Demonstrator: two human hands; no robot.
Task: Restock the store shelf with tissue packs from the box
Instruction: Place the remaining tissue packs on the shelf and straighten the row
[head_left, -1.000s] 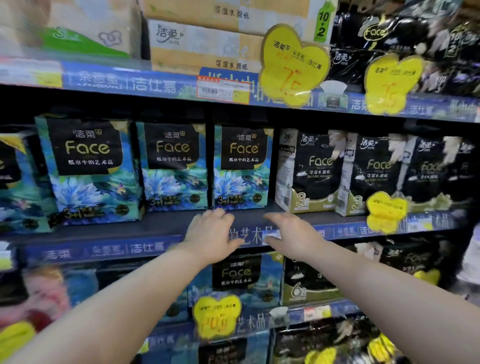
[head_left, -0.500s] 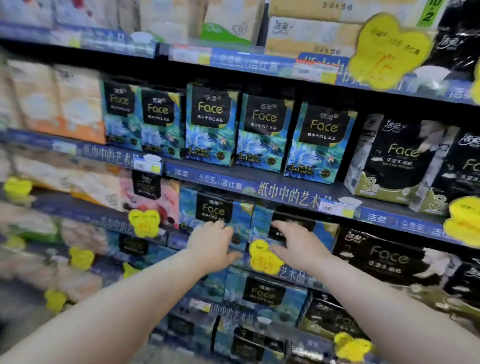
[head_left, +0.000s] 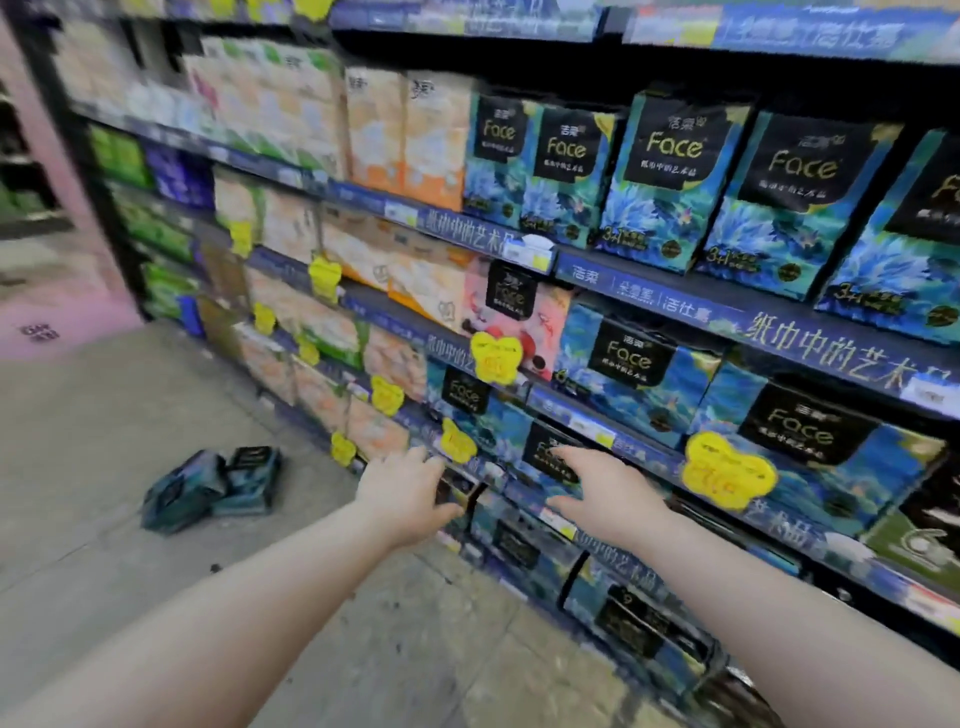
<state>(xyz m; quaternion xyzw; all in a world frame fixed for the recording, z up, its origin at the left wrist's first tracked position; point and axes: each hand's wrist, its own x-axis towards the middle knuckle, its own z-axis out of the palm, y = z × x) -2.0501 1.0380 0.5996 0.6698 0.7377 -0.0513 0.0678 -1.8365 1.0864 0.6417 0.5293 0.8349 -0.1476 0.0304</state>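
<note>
Tissue packs (head_left: 215, 488) lie on the floor (head_left: 104, 415), well left of the left hand (head_left: 402, 493) and right hand (head_left: 605, 493) (both spread, empty).

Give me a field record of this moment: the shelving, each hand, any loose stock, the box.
shelving: stocked with blue Face packs; yellow price tags on the edges
left hand: fingers spread, holding nothing, reaching toward a lower row
right hand: fingers spread, holding nothing, reaching toward the same row
loose packs: dark blue pile on the floor, left of the hands
box: not in view
</note>
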